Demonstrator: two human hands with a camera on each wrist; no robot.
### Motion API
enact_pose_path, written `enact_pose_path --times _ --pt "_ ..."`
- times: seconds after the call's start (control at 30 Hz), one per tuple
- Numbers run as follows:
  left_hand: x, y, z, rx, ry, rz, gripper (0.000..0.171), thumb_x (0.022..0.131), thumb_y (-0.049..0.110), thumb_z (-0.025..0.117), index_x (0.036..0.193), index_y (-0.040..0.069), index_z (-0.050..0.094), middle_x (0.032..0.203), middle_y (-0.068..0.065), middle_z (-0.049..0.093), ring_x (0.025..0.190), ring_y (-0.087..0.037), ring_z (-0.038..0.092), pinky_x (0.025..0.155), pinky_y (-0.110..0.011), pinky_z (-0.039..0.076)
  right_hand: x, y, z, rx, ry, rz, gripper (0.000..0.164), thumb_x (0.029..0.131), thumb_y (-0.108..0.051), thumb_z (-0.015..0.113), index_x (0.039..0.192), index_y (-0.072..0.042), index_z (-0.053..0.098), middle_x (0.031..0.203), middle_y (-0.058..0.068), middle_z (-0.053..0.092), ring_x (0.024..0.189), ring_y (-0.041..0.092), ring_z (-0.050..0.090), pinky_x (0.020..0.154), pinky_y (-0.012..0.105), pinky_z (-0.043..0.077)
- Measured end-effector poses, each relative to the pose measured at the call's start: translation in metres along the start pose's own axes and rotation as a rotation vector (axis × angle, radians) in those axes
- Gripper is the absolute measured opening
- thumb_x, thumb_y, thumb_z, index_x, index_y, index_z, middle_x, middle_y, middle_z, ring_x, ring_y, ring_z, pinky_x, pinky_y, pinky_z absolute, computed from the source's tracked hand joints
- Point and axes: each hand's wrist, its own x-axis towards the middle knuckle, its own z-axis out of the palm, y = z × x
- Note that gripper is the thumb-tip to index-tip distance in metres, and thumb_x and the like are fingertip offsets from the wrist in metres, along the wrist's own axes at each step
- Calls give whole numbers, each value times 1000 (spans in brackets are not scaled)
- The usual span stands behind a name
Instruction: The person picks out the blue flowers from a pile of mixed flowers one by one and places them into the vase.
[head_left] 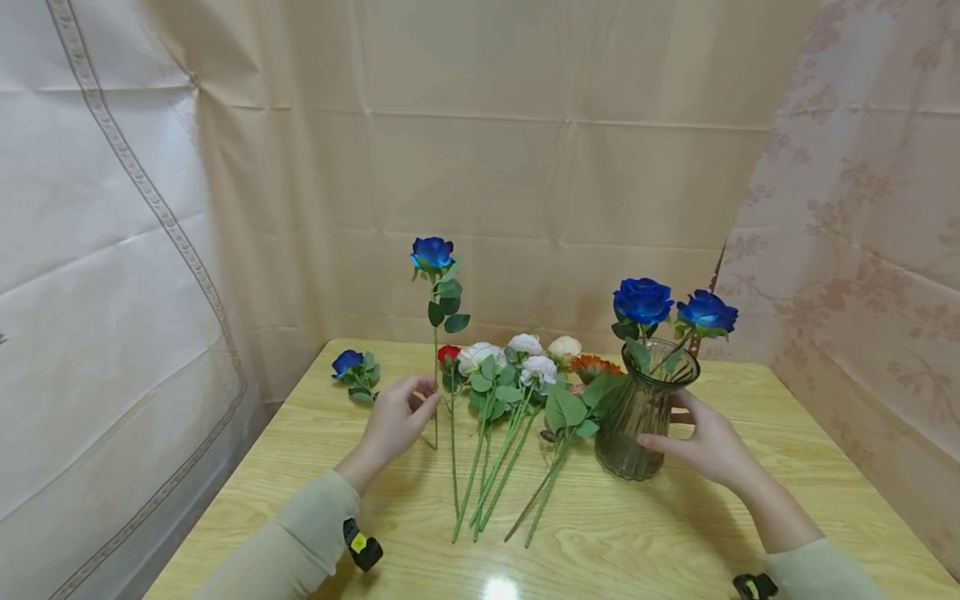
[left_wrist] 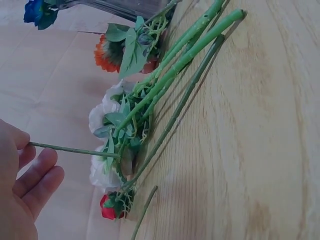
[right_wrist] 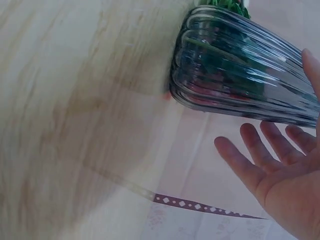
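Note:
My left hand (head_left: 399,421) pinches the green stem of a blue rose (head_left: 432,254), which stands upright with its bloom high. In the left wrist view, the stem's lower end (left_wrist: 75,149) juts out from the fingers. A ribbed smoky glass vase (head_left: 626,433) stands at the right, holding two blue roses (head_left: 642,302). Beside it is my right hand (head_left: 705,442), thumb in front and fingers at the far side. The right wrist view shows those fingers (right_wrist: 260,155) spread and fairly straight next to the glass (right_wrist: 235,65); firm contact is not visible.
Between the hands lie several white flowers (head_left: 480,358), a red flower (head_left: 448,354) and an orange flower (head_left: 596,367), stems toward the front of the wooden table (head_left: 615,550). Another blue rose (head_left: 347,363) lies at the back left. Cloth curtains (head_left: 465,167) hang behind.

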Motion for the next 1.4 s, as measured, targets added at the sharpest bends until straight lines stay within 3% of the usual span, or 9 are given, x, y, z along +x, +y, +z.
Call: enact_pose_path --times 0.13,0.23,0.37,0.47,0.67,0.83,0.97,1.2,1.4 --pt "0 4 1 -10 -3 17 11 91 15 64 100 9 65 85 5 61 59 -4 57 52 -25 49 -3 -5 -9 -47 29 -35 92 77 -57 69 143 -4 32 132 21 47 112 44 51 73 50 51" --pt "0 6 2 -20 0 27 9 90 13 64 98 9 65 85 6 61 59 -3 57 52 -24 49 -9 -12 -19 -107 26 -13 82 77 -60 67 134 -5 44 126 18 53 105 40 57 71 48 52" --pt "0 9 3 -25 4 37 7 90 12 65 96 10 65 84 6 61 59 -3 58 51 -25 49 -16 -19 -27 -163 -29 17 70 76 -62 66 120 -8 57 115 12 61 92 28 63 67 40 53" --pt "-1 10 3 -12 4 40 7 90 15 65 96 11 65 83 7 60 59 -2 57 51 -24 49 -20 -24 -28 -168 -80 -8 65 76 -61 68 115 -10 62 110 7 64 87 20 65 65 34 53" --pt "-2 12 3 22 6 74 10 90 16 65 98 9 66 84 7 61 61 -3 57 53 -23 49 -28 -36 -26 -56 -210 -126 56 81 -49 69 121 -11 60 113 6 64 88 14 65 68 26 52" --pt "-2 16 6 18 11 97 9 89 13 66 98 12 66 83 7 61 61 -4 57 53 -23 49 -31 -47 -18 57 -308 -213 51 86 -40 68 127 -12 56 115 5 63 99 21 62 76 29 52" --pt "-2 19 9 4 2 97 9 89 14 66 98 14 65 84 7 60 62 -5 58 54 -22 50 -28 -55 -8 159 -294 -235 48 86 -35 69 128 -16 55 119 5 61 105 28 59 78 32 52" --pt "-3 24 16 -31 -32 98 6 90 16 65 94 12 65 82 8 59 63 -6 58 56 -23 50 -16 -68 6 269 -204 -250 47 86 -33 70 128 -23 54 123 -3 59 108 21 59 79 32 52" --pt "-2 31 22 -92 -68 109 4 89 13 65 93 11 64 80 7 60 61 -6 58 53 -23 50 -2 -78 18 346 -158 -276 47 86 -32 70 130 -24 54 127 -3 56 110 22 58 84 32 50"
